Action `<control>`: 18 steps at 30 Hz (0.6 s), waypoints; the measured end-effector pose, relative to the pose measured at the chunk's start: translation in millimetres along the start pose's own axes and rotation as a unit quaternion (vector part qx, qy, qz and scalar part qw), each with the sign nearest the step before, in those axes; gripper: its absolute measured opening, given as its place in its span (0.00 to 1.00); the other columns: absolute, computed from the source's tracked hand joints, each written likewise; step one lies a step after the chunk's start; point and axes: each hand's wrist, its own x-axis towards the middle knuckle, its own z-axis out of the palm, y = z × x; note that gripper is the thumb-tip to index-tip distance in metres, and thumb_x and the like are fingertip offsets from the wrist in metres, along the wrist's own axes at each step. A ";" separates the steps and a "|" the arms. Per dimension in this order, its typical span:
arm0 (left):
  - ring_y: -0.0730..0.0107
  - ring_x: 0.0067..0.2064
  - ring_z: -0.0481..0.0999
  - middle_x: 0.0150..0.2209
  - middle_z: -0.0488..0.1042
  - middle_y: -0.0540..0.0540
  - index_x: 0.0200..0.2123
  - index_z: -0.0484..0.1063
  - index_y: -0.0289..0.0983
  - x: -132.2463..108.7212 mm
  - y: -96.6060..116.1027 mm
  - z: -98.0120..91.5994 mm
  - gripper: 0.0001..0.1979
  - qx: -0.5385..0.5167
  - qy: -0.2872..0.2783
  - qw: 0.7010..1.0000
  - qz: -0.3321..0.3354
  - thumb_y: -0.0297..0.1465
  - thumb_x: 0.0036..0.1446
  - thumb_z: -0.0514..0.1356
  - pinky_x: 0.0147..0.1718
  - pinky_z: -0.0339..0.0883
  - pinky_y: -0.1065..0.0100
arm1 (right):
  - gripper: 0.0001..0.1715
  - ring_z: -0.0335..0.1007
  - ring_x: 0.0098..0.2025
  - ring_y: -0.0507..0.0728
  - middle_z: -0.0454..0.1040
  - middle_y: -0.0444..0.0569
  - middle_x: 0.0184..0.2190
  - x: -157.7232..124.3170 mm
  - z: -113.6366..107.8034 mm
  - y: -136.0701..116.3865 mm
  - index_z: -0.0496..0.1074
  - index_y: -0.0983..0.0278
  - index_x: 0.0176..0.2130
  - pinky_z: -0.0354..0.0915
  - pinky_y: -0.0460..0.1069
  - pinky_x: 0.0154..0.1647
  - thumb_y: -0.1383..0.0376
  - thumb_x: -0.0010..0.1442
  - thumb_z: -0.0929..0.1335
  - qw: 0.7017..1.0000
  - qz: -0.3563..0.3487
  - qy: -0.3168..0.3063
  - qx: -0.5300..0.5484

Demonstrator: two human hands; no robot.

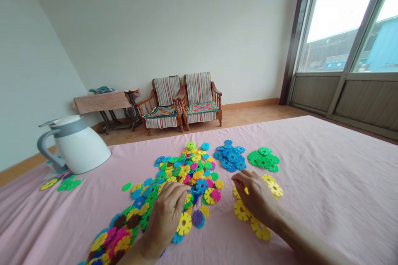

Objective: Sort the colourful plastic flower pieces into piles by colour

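Note:
My left hand (169, 211) is over a mixed heap of plastic snowflake discs (186, 169) in several colours. Its thumb and fingers are closed at a blue snowflake disc (194, 193), which is partly hidden. Bent over the yellow snowflake discs (261, 228) is my right hand (256, 194); its fingers are curled together, and whatever they might hold is hidden. Just beyond that hand lies a pile of blue discs (230, 156), with a pile of green discs (264, 159) to its right.
A white and grey jug (79, 145) stands at the table's left, near a few loose green discs (69, 184). Pink cloth (336, 182) covers the table. Past its far edge are two wooden armchairs (199, 99) and a cloth-covered sewing table (101, 101).

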 end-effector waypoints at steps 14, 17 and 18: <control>0.73 0.21 0.73 0.21 0.73 0.50 0.28 0.75 0.31 126.7 4.8 91.1 0.09 -0.216 -0.120 0.945 -0.216 0.26 0.54 0.55 0.20 0.61 0.75 | 0.13 0.61 0.31 0.53 0.69 0.47 0.27 -10.1 0.9 -25.9 0.68 0.64 0.27 0.51 0.49 0.34 0.71 0.61 0.60 0.992 -0.110 -0.046 -0.036; 0.73 0.22 0.75 0.24 0.75 0.48 0.31 0.75 0.30 144.5 1.4 111.8 0.09 -0.217 -0.116 0.942 -0.229 0.27 0.54 0.55 0.20 0.61 0.76 | 0.15 0.61 0.29 0.52 0.69 0.46 0.26 -9.3 -0.3 -19.9 0.67 0.64 0.25 0.50 0.49 0.34 0.72 0.61 0.60 0.994 -0.099 -0.025 -0.042; 0.73 0.22 0.75 0.27 0.76 0.47 0.33 0.76 0.30 146.9 -0.6 113.6 0.09 -0.216 -0.112 0.942 -0.233 0.27 0.54 0.56 0.20 0.61 0.76 | 0.15 0.61 0.29 0.52 0.69 0.46 0.25 -9.2 -0.6 -18.5 0.67 0.64 0.25 0.49 0.49 0.34 0.72 0.61 0.60 0.994 -0.096 -0.019 -0.040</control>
